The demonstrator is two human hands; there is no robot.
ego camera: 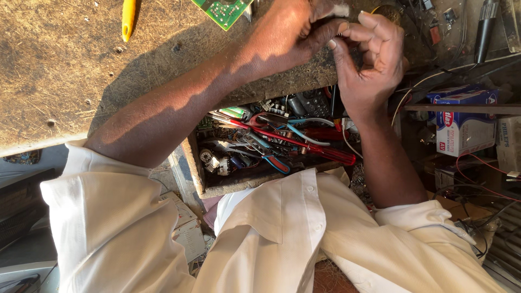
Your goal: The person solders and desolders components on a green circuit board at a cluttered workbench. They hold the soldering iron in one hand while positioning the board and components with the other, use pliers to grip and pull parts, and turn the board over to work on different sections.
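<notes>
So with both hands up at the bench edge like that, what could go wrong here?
The left hand and right hand pinch something tiny right above the open drawer; if dropped, it could vanish among the tools, like the red-handled screwdriver. The green circuit board sits near the left forearm, which might knock it.

There were two hands: the left hand (296, 32) and the right hand (372, 59). There was one wooden table (65, 70) and one open drawer (228, 182) full of tools, too many to count. One long red screwdriver (304, 144) lay in it. One yellow tool (128, 19) and one green circuit board (222, 11) lay on the table. One blue and white box (464, 122) sat to the side. One black tool (484, 30) stood near the corner.
</notes>
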